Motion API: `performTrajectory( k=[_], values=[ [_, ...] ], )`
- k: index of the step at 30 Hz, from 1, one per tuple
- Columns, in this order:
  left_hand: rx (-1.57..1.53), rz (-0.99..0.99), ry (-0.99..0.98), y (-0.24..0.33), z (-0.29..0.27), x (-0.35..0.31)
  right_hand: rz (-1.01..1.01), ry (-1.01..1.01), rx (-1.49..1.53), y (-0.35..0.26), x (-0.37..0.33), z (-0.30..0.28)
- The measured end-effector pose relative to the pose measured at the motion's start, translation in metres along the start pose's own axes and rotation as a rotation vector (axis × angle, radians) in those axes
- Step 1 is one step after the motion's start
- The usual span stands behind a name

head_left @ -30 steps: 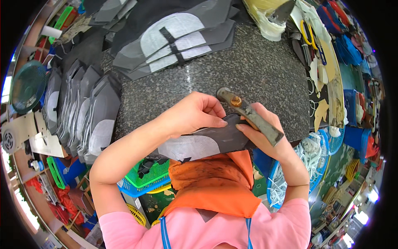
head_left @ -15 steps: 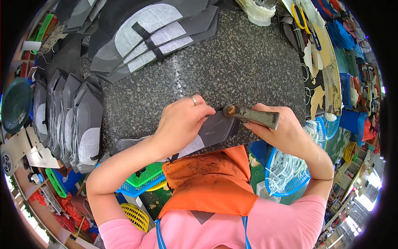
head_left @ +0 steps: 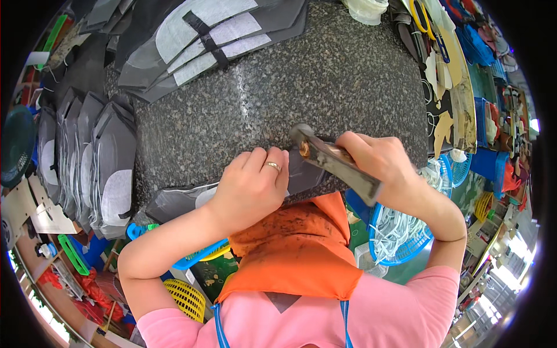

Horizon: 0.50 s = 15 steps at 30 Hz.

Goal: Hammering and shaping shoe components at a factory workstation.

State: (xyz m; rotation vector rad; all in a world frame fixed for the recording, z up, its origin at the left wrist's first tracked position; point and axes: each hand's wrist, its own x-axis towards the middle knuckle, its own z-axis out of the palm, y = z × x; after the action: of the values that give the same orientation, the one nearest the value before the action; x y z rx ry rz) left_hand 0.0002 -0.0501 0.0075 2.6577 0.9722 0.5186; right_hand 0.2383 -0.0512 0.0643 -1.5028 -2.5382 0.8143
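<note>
A dark grey flat panel (head_left: 304,175) with a white patch lies along the near edge of the speckled stone slab (head_left: 348,75). My left hand (head_left: 252,181) rests on it, fingers curled down and closed on its edge; their tips are partly hidden. In my right hand (head_left: 380,168), a hammer (head_left: 342,168) is gripped by its handle. Its worn metal head tilts over the panel's far edge, just right of my left fingers. I cannot tell whether the head touches the panel.
Fanned grey panels (head_left: 232,35) with white patches lie at the far left of the slab. More panels (head_left: 116,168) stand bunched on the left. A blue basket (head_left: 400,232) of white strips sits at the near right. Yellow-handled scissors (head_left: 420,17) lie at the far right.
The hammer head has moved left and away from me, with its tilt altered. My left hand has shifted nearer to me, its fingers now curled down over the panel.
</note>
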Motion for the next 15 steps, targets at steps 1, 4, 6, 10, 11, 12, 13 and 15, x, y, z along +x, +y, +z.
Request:
performTrajectory(
  k=[1,4,6,10,11,12,13,15],
  values=[
    [0.075,-0.015,0.021,0.003,0.0,-0.002,-0.02,0.014,0.063,-0.003,0.0,0.002],
    [-0.479,-0.314,-0.014,-0.017,-0.01,-0.006,0.045,-0.055,-0.133,-0.01,0.005,0.01],
    [-0.314,-0.176,0.058,-0.013,-0.001,-0.015,0.022,-0.011,-0.113,-0.006,0.004,0.014],
    [-0.003,-0.058,0.054,0.002,-0.01,-0.017,-0.075,0.127,0.053,-0.017,0.006,0.017],
    [0.004,-0.104,0.001,0.001,-0.011,-0.015,-0.077,0.124,0.054,-0.019,0.005,0.015],
    [-0.076,-0.259,-0.044,-0.005,-0.008,-0.013,0.0,-0.012,-0.016,-0.02,0.006,0.009],
    [-0.078,-0.254,-0.039,-0.012,-0.009,-0.009,0.079,-0.147,-0.087,-0.02,0.006,0.004],
    [-0.288,-0.437,-0.281,-0.023,-0.018,0.002,0.134,-0.019,0.006,-0.01,-0.001,-0.003]
  ],
)
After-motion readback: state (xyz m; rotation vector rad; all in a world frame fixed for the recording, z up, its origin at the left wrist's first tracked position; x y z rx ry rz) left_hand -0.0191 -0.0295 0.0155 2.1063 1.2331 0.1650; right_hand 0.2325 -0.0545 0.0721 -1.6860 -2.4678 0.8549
